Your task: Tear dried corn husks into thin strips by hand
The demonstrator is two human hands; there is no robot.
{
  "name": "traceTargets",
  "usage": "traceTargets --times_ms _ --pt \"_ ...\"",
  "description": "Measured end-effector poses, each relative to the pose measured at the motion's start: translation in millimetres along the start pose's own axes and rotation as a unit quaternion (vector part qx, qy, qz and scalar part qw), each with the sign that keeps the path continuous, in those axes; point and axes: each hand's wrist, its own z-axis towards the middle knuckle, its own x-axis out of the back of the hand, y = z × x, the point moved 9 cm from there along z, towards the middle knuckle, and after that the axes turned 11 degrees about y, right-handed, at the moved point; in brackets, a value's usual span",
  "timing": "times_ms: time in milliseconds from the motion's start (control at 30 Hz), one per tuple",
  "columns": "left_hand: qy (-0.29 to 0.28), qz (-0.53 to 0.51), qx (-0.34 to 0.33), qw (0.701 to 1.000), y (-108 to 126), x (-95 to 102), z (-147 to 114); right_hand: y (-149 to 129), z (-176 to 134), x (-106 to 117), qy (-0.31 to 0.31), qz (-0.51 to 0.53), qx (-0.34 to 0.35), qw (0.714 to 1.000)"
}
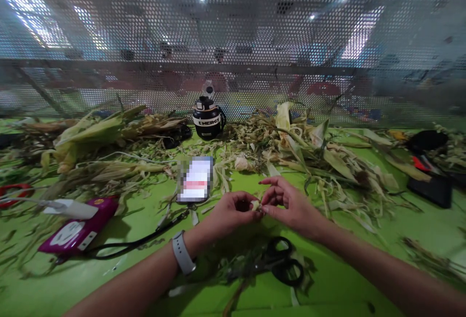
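Note:
My left hand (231, 209), with a pale watch strap on its wrist, pinches a small pale yellowish piece of what looks like corn husk (256, 205). From the other side my right hand (289, 204) meets it, thumb and forefinger closed at the same piece. The fingertips partly cover the piece, so its full shape is hidden. Below both hands, black-handled scissors (287, 268) lie on the green table (327, 278) among husk scraps. A phone with a lit screen (194, 181) lies just beyond my left hand.
A purple power bank (78, 229) with a white plug and dark strap lies at left. A black "ENERGY" bottle (207, 122) stands at the back between heaps of corn husks (91, 132). Perforated metal panel (233, 25) rises behind. A dark phone-like object (429, 191) lies right.

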Motion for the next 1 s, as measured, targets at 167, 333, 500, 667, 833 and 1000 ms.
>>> traceTargets --times_ms 167,333,500,667,833,1000 --pt "0.003 -0.012 0.037 0.999 -4.9 -0.3 -0.7 1.8 -4.0 -0.2 0.02 0.034 -0.011 0.999" --pt "-0.005 0.039 -0.04 0.998 5.2 -2.6 -2.7 14.4 -3.4 -4.7 -0.001 0.001 -0.055 0.998" --pt "0.0 0.107 -0.117 0.987 11.7 -4.7 -6.2 24.4 -2.5 -11.5 -0.022 -0.093 -0.038 0.995" --pt "-0.02 0.117 -0.117 0.986 9.2 -9.2 -6.0 4.8 -2.9 -8.8 0.018 -0.151 0.026 0.988" --pt "-0.09 0.118 -0.035 0.988 0.0 -17.5 -11.9 -4.2 -1.2 0.0 0.058 -0.127 0.023 0.99" --pt "-0.158 0.117 0.012 0.98 2.0 -27.8 -24.3 -2.3 -1.7 -0.9 0.072 -0.089 0.021 0.993"
